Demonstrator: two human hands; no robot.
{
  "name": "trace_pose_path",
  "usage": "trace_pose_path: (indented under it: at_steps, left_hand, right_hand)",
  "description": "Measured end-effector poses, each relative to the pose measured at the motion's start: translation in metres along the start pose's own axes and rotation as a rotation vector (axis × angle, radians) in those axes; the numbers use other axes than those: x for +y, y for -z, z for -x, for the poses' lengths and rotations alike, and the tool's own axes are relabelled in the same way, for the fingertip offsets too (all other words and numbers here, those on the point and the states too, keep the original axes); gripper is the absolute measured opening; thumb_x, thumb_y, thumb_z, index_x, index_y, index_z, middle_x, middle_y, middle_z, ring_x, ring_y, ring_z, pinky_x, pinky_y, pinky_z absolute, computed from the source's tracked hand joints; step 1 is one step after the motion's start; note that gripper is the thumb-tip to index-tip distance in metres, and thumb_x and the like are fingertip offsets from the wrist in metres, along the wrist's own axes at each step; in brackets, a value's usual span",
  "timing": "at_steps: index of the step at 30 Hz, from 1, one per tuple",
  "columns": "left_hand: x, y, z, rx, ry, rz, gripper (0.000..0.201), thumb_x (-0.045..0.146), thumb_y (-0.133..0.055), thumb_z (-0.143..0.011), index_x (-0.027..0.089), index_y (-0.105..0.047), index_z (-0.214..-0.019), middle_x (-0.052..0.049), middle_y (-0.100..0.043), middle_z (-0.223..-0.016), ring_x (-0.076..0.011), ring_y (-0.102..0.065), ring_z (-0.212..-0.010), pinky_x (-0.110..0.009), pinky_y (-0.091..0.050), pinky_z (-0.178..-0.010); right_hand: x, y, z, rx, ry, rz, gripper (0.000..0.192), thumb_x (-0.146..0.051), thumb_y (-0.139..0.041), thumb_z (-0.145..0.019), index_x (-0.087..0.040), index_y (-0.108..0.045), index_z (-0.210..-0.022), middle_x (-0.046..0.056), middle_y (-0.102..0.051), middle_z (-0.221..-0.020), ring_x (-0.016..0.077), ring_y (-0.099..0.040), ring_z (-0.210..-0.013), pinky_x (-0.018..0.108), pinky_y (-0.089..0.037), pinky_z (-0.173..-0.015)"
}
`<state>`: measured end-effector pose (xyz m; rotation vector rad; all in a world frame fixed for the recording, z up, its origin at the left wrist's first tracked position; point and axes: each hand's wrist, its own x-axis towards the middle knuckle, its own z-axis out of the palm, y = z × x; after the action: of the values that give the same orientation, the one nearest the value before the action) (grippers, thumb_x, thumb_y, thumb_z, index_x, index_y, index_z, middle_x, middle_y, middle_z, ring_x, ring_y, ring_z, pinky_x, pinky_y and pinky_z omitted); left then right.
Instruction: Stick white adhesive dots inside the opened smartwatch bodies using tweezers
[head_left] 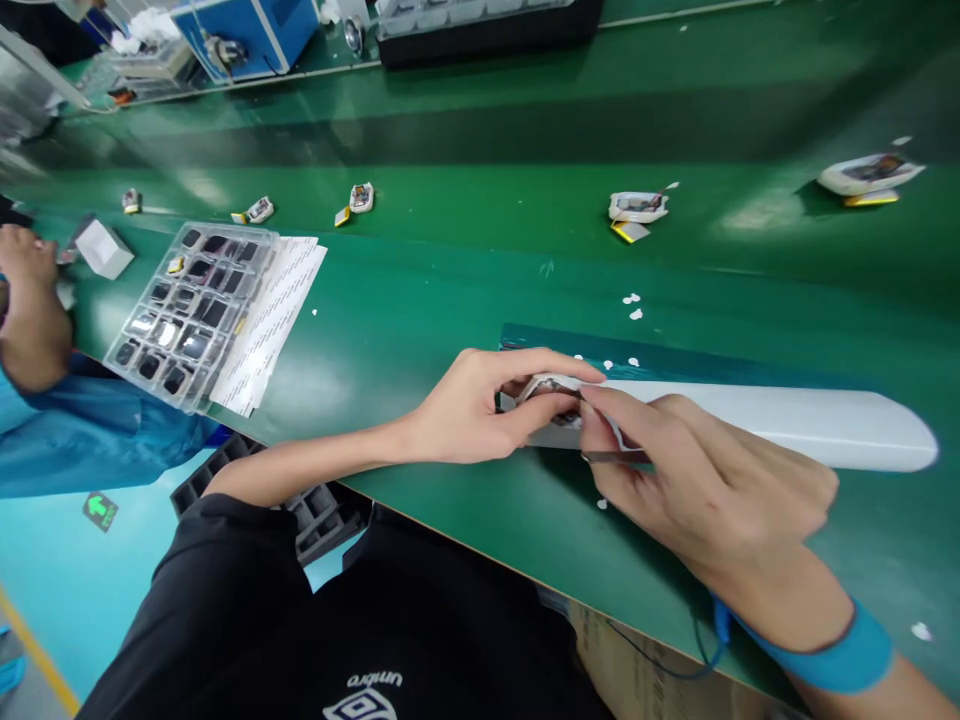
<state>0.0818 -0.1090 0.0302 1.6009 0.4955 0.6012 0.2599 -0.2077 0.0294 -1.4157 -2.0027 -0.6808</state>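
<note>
Left hand [480,405] and right hand [697,480] pinched a small white part [544,388] together over the green bench [450,290]; a compartment tray [191,310] lay well apart, leftward.

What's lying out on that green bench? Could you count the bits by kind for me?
Small white device shells lying loose on the green belt: 5, such as one
Shell held between left hand and right hand: 1
Clear compartment trays: 1
White sheets: 1
Small white boxes: 1
Total: 9
</note>
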Motion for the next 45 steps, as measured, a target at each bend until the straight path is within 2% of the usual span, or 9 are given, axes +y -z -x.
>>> trace_pose_path:
  at_steps: [3,10,21,26,29,32,35,39,45]
  left_hand:
    - [0.001,0.003,0.001,0.019,0.057,0.071,0.022,0.026,-0.06,-0.099,0.019,-0.074,-0.114,-0.002,-0.076,-0.092,-0.0054,-0.057,-0.054,-0.022,-0.047,-0.052]
    - [0.004,0.003,0.005,0.057,0.124,0.028,0.023,0.026,-0.06,-0.1,0.023,-0.073,-0.119,0.004,-0.066,-0.065,-0.009,-0.059,-0.051,-0.025,-0.05,-0.053]
    - [-0.006,-0.005,0.014,0.208,-0.193,-0.419,0.024,0.018,-0.055,-0.099,0.018,-0.075,-0.112,-0.002,-0.084,-0.091,-0.0069,-0.07,-0.059,-0.018,-0.057,-0.06]
    - [-0.001,0.0,0.013,0.221,-0.273,-0.441,0.02,0.015,-0.057,-0.098,0.018,-0.075,-0.106,-0.001,-0.083,-0.089,-0.0061,-0.067,-0.059,-0.018,-0.056,-0.06]
    - [0.004,0.001,0.011,0.156,-0.153,-0.388,0.018,0.018,-0.059,-0.097,0.019,-0.075,-0.104,0.0,-0.079,-0.08,-0.0078,-0.069,-0.059,-0.019,-0.054,-0.057]
    - [0.008,0.002,0.007,-0.009,0.13,-0.094,0.017,0.022,-0.06,-0.098,0.017,-0.074,-0.105,-0.001,-0.075,-0.077,-0.0117,-0.076,-0.063,-0.018,-0.055,-0.053]
    - [0.011,0.003,0.003,-0.076,0.284,0.18,0.014,0.023,-0.063,-0.098,0.014,-0.072,-0.104,-0.006,-0.076,-0.086,-0.0136,-0.078,-0.063,-0.018,-0.056,-0.053]
    - [0.009,0.004,0.002,-0.072,0.313,0.324,0.014,0.023,-0.067,-0.098,0.015,-0.071,-0.108,-0.005,-0.077,-0.086,-0.0154,-0.08,-0.069,-0.022,-0.063,-0.062]
    - [0.004,0.004,0.005,-0.077,0.302,0.333,0.021,0.028,-0.071,-0.099,0.014,-0.072,-0.115,-0.007,-0.08,-0.093,-0.0185,-0.083,-0.074,-0.025,-0.066,-0.066]
  right_hand:
    - [0.001,0.001,0.0,-0.003,-0.072,-0.028,0.024,-0.013,-0.076,-0.091,-0.024,-0.065,-0.11,-0.008,-0.07,-0.068,0.0091,-0.058,-0.051,0.029,-0.034,-0.047]
    - [-0.002,-0.002,0.003,-0.062,-0.113,-0.112,0.039,-0.007,-0.078,-0.089,-0.02,-0.066,-0.123,-0.002,-0.082,-0.093,0.0095,-0.074,-0.07,0.023,-0.046,-0.055]
    - [-0.003,-0.005,-0.002,-0.126,-0.064,-0.198,0.028,-0.005,-0.075,-0.093,-0.02,-0.065,-0.115,-0.002,-0.082,-0.093,0.0086,-0.076,-0.073,0.019,-0.05,-0.055]
    - [0.004,0.001,-0.008,-0.157,-0.21,-0.333,0.021,-0.011,-0.076,-0.094,-0.024,-0.067,-0.108,-0.006,-0.08,-0.086,0.0062,-0.073,-0.066,0.018,-0.048,-0.053]
    - [0.005,-0.001,-0.006,-0.151,-0.243,-0.312,0.018,-0.012,-0.077,-0.094,-0.024,-0.067,-0.104,-0.007,-0.078,-0.084,0.0045,-0.069,-0.061,0.017,-0.045,-0.05]
    - [0.004,-0.003,-0.003,-0.107,-0.258,-0.287,0.022,-0.01,-0.077,-0.093,-0.024,-0.067,-0.107,-0.005,-0.08,-0.087,0.0062,-0.073,-0.066,0.017,-0.045,-0.05]
    - [0.003,0.0,-0.002,-0.07,-0.223,-0.255,0.028,-0.006,-0.078,-0.09,-0.023,-0.068,-0.11,-0.003,-0.082,-0.09,0.009,-0.077,-0.073,0.017,-0.051,-0.057]
    - [0.004,0.003,-0.002,-0.086,-0.191,-0.195,0.032,-0.005,-0.079,-0.09,-0.023,-0.068,-0.114,-0.003,-0.083,-0.09,0.0102,-0.078,-0.073,0.017,-0.054,-0.06]
    - [0.005,-0.005,0.005,-0.08,-0.216,-0.168,0.036,-0.005,-0.077,-0.09,-0.024,-0.07,-0.12,-0.001,-0.084,-0.093,0.0126,-0.079,-0.075,0.019,-0.055,-0.06]
